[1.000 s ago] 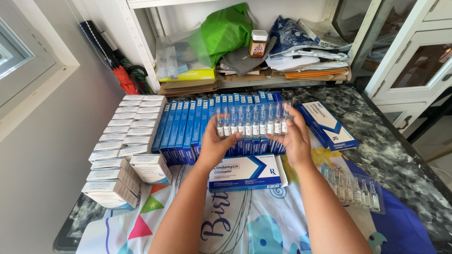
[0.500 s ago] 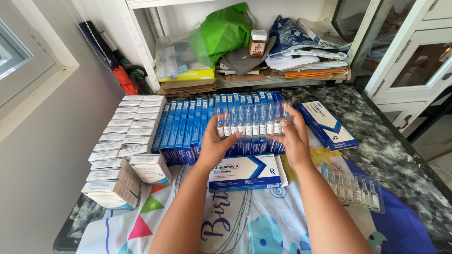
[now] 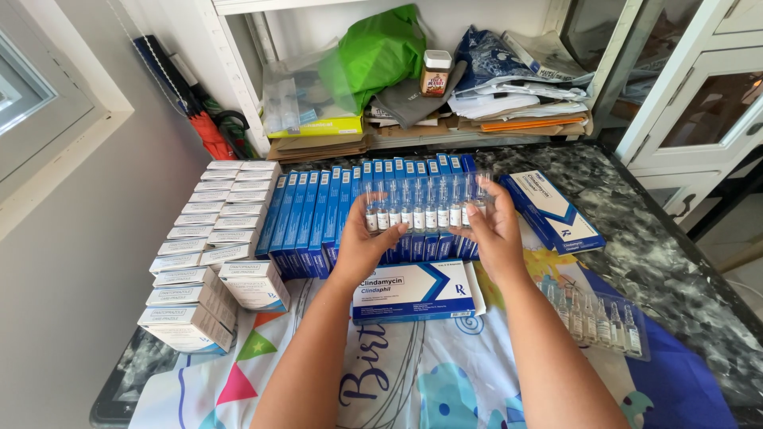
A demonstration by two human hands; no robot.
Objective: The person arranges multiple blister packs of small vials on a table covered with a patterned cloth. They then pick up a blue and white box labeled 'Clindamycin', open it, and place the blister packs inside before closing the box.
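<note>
Both hands hold up a clear plastic tray of several glass ampoules [image 3: 421,205] above a row of blue medicine boxes [image 3: 318,214]. My left hand [image 3: 362,246] grips the tray's left end and my right hand [image 3: 494,230] grips its right end. Below the hands a blue-and-white carton [image 3: 413,290] lies flat on a colourful printed cloth [image 3: 413,381]. A second tray of ampoules [image 3: 596,314] rests on the cloth beside my right forearm.
White boxes [image 3: 214,238] are stacked at the left. Another blue-and-white carton [image 3: 556,210] lies on the dark marbled counter [image 3: 675,262] at the right. Behind, a shelf holds a green bag [image 3: 373,52], papers and a small jar [image 3: 435,71].
</note>
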